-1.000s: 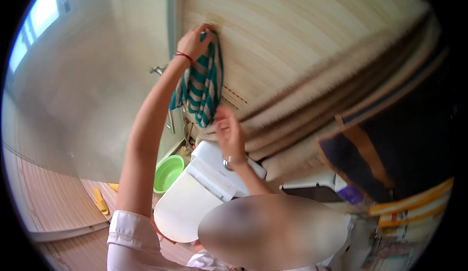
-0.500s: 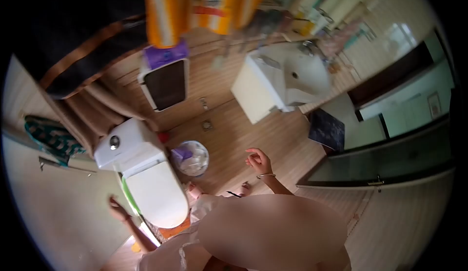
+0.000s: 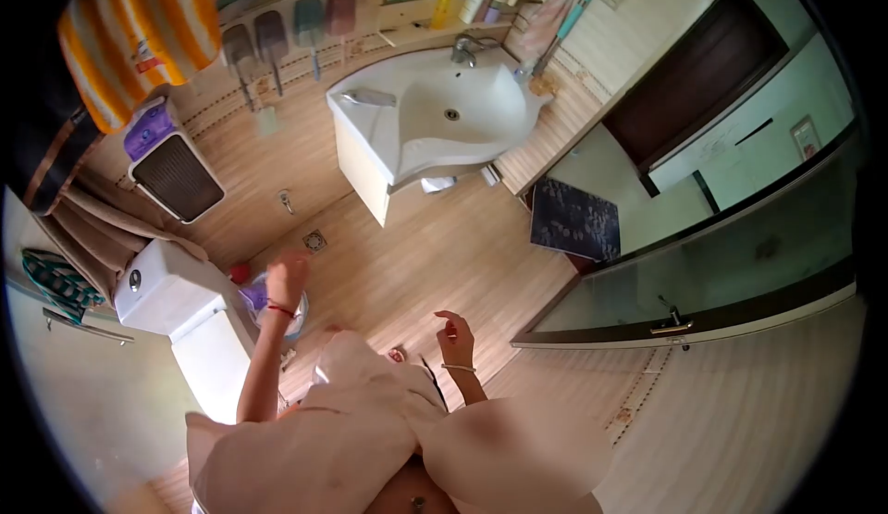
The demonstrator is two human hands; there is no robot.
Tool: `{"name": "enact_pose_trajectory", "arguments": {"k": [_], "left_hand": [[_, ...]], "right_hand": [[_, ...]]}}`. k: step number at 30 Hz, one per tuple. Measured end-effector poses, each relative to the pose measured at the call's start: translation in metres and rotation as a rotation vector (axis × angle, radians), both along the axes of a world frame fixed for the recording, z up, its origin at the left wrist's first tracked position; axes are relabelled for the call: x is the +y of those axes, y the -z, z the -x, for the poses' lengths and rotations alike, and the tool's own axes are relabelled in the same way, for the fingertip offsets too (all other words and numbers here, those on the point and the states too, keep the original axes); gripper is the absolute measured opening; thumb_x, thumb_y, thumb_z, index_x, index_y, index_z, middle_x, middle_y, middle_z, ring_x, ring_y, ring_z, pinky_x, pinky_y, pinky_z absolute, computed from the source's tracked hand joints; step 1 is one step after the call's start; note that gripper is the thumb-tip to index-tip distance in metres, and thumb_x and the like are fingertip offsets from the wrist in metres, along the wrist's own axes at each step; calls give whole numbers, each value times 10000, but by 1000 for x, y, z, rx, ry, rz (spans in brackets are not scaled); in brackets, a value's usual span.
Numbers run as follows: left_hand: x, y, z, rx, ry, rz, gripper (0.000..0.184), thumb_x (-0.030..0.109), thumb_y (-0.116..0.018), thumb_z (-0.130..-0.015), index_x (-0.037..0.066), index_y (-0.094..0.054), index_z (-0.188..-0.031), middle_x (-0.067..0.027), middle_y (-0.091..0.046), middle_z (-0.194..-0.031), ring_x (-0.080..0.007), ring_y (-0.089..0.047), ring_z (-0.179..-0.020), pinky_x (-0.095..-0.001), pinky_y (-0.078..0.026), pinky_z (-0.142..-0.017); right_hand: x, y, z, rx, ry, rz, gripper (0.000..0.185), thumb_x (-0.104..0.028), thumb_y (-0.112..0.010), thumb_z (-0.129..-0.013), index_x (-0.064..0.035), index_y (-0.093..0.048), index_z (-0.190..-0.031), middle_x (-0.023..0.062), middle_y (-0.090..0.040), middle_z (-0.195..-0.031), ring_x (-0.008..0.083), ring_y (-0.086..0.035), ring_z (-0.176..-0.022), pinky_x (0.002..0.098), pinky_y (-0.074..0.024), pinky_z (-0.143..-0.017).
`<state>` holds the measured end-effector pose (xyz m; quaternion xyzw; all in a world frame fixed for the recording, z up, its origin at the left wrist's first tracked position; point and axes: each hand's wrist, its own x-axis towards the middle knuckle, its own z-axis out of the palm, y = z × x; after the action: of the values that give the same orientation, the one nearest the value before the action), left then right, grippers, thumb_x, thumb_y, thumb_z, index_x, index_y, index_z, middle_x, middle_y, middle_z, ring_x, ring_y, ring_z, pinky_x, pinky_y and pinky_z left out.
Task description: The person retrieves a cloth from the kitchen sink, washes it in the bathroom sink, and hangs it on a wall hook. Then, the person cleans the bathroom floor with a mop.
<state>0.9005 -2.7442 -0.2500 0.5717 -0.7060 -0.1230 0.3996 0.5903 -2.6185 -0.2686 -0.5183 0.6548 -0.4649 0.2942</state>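
My left hand, with a red band at its wrist, is raised over the wastebasket. Its fingers are smeared and turned away, so whether they hold anything is unclear. Beside it stands the white toilet, lid down. In front of my body hangs my right hand, a pale bangle round the wrist. Its index finger reaches out and the others curl loosely, with nothing visible in them. Purple and white matter shows in the wastebasket, partly hidden behind my left hand.
A white washbasin with a faucet stands ahead. To the right are a dark floor mat and a glass door with a handle. Towels hang at upper left, near a wall-mounted box. A drain is in the floor.
The view has swung to the right, shifting the toilet and washbasin leftward. My left hand has moved from the toilet's far side to above the wastebasket. My right hand stays low, fingers loosely curled.
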Motion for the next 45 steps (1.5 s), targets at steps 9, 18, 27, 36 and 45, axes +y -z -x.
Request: {"name": "enact_pose_trajectory", "arguments": {"k": [9, 18, 27, 36, 45], "left_hand": [[-100, -21, 257, -36, 456, 3, 192, 62, -519, -728, 84, -594, -904, -82, -630, -756, -239, -602, -693, -324, -469, -652], [-365, -79, 488, 150, 575, 46, 194, 63, -550, -750, 61, -586, -941, -119, -586, -907, -263, -555, -838, -329, -444, -753], [-655, -117, 708, 84, 369, 25, 413, 341, -598, -727, -24, -583, -919, -179, -597, -865, -287, -574, -783, -345, -455, -703], [-807, -126, 775, 124, -157, 256, 727, 299, -725, -626, -68, -383, -1154, -185, -497, -1106, -278, -476, -1021, -319, -387, -877], [-834, -151, 794, 240, -50, 239, 570, 285, -724, -628, 7, -502, -1074, -100, -595, -886, -196, -555, -797, -316, -444, -712]], "right_hand": [[-10, 16, 157, -461, 475, -91, 278, 12, -460, -706, -76, -598, -931, -24, -414, -614, 47, -414, -510, 197, -447, -472], [-163, 3, 361, -546, 636, -5, 210, -21, -511, -748, -51, -588, -941, 7, -494, -651, 65, -478, -513, 209, -469, -474], [-285, 8, 555, -728, 788, -65, 222, -33, -495, -753, -57, -575, -959, -4, -490, -624, 68, -469, -493, 220, -467, -465], [-344, 34, 713, -708, 686, -355, 237, -54, -519, -738, -82, -592, -961, 5, -497, -625, 85, -480, -506, 234, -471, -486], [-418, 37, 772, -707, 586, -444, 205, -83, -566, -716, -95, -597, -918, -7, -505, -602, 83, -462, -464, 207, -432, -415]]}}
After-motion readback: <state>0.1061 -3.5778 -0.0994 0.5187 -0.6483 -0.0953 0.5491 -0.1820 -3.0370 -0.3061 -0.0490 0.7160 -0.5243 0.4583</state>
